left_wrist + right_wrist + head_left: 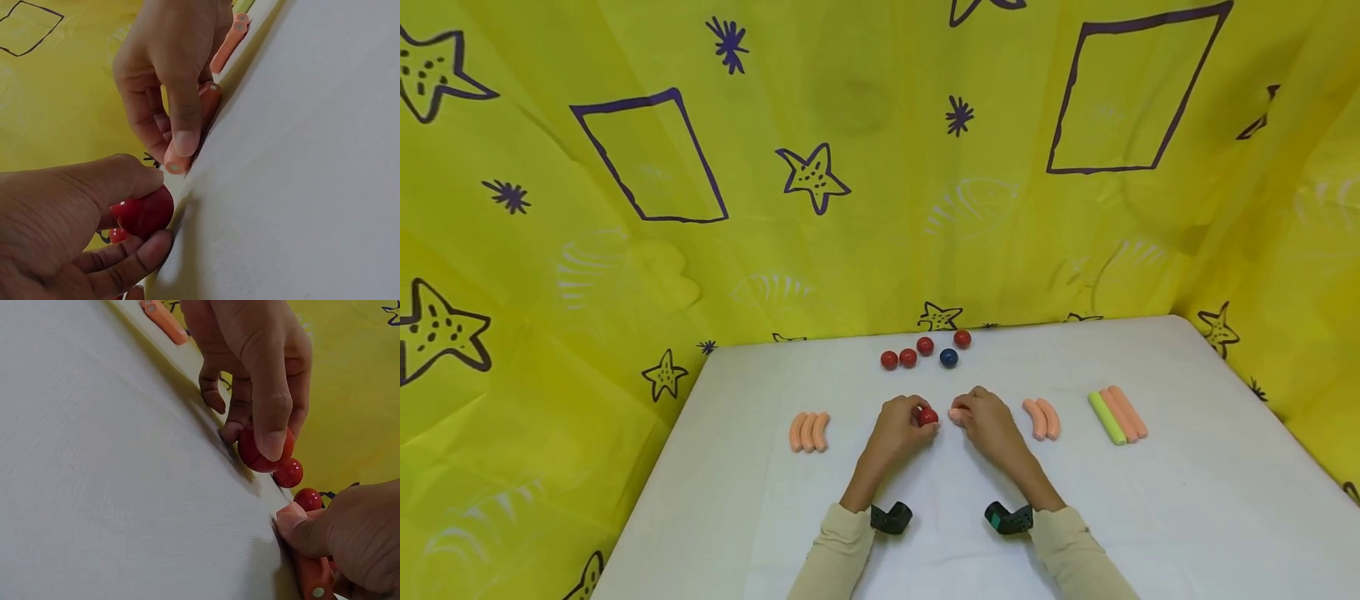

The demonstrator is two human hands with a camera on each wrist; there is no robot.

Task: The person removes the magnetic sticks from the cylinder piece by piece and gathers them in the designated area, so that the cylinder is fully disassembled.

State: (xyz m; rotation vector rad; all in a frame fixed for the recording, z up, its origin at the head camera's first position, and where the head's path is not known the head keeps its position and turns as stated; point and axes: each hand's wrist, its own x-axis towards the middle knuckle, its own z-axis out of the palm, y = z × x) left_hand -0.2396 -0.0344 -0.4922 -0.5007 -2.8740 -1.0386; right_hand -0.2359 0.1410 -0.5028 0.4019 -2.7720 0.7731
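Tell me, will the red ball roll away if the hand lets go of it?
Probably yes. The red ball looks round and glossy, so it could roll on the flat white table. Its shine hints at a hard, somewhat slippery surface. The left hand pinches it with curled fingers, which suggests it is light.

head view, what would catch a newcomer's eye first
The two hands meeting mid-table: the left hand pinches a red ball, the right hand an orange stick. Behind them lie four red balls and one blue ball, against a bright yellow cloth.
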